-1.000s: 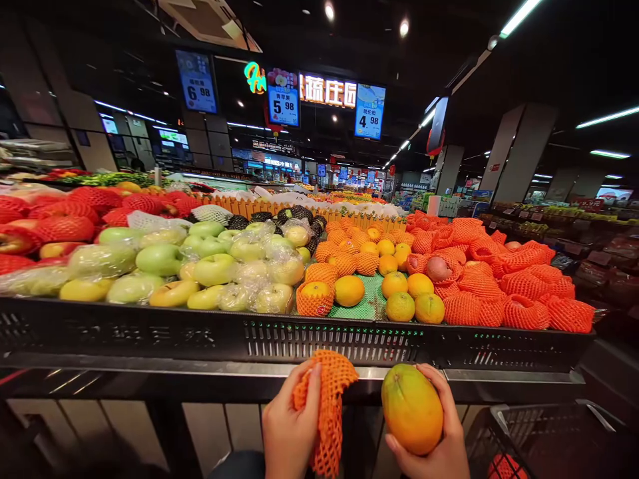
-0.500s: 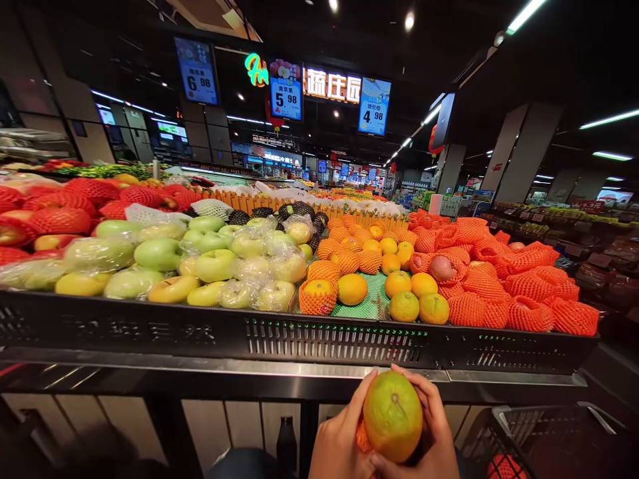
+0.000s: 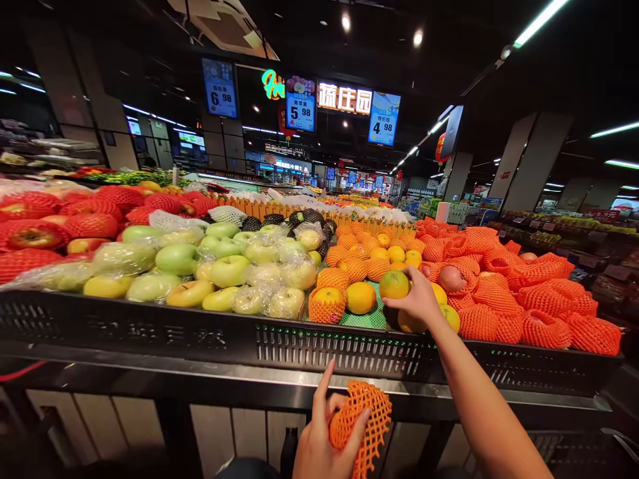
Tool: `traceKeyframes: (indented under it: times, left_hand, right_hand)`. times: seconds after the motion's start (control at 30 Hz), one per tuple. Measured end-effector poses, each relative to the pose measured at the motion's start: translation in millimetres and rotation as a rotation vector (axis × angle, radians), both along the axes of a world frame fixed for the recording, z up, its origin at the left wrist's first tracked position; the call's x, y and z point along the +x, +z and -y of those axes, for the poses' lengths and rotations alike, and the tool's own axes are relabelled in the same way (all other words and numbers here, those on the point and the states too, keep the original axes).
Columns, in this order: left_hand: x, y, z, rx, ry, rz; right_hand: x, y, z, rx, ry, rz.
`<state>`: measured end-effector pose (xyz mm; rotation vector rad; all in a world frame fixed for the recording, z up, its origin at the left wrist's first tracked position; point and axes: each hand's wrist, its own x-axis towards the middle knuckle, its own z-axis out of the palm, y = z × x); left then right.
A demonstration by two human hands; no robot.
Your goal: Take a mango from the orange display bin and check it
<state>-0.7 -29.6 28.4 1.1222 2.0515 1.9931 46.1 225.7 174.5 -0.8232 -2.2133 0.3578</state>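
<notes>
The right hand (image 3: 417, 299) is stretched out over the front of the display bin (image 3: 319, 342) and its fingers are curled around a greenish-orange fruit (image 3: 394, 284), which it holds from the side and from above, just over the green mat (image 3: 369, 318) where other loose oranges lie. The fruit looks firm, round and rather heavy for its size, with a smooth skin that may slip a little, so a grip that wraps around its widest part seems the safest place to take it. The left hand (image 3: 327, 442) is low, near the person's body, below the metal edge of the stand; it holds an orange foam net (image 3: 363, 422) between thumb and fingers, with the index finger pointing up. This net is soft, light and stretchy, and it is crumpled in the grip, so it probably needs only a gentle pinch. Left of the oranges lie green apples (image 3: 227, 269), some in clear film, and right of them is a heap of fruit in orange nets (image 3: 529, 299).
</notes>
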Motion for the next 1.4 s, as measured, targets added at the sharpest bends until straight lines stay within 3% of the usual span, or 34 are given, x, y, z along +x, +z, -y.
traceKeyframes:
  times: [0.1,0.27,0.53,0.7,1.0,1.1,1.23,1.4]
  left_hand:
    - [-3.4,-6.2,-3.0,0.016,-0.008,0.038]
    - [-6.8,-10.5,-9.9,0.007,0.003,0.06]
    - [-1.3,-22.5,-17.2,-0.029,-0.026,-0.031]
    - [-1.8,-31.5,-20.3,-0.047,-0.011,-0.071]
    - [-3.9,-32.5,-19.2,-0.04,-0.011,-0.091]
    - [-6.2,-28.7,-17.1,-0.018,-0.003,-0.089]
    - [-12.0,-22.8,-15.0,-0.019,0.073,-0.091]
    - [-16.2,-18.3,-10.9,-0.001,0.089,-0.066]
  right_hand:
    - [-13.1,-2.0,-21.8,-0.044,0.057,0.126]
    - [-3.8,-13.9,-26.0,-0.084,0.22,0.245]
    - [3.0,0.6,-19.0,-0.134,0.419,0.431]
    - [0.8,8.5,-15.4,-0.15,0.423,0.544]
    - [-4.6,10.2,-23.6,-0.079,0.322,0.698]
    - [-19.0,19.9,-10.8,-0.036,0.266,0.726]
    - [-62.5,39.2,25.6,0.154,0.219,0.721]
    - [-123.9,40.7,50.7,0.233,0.172,1.032]
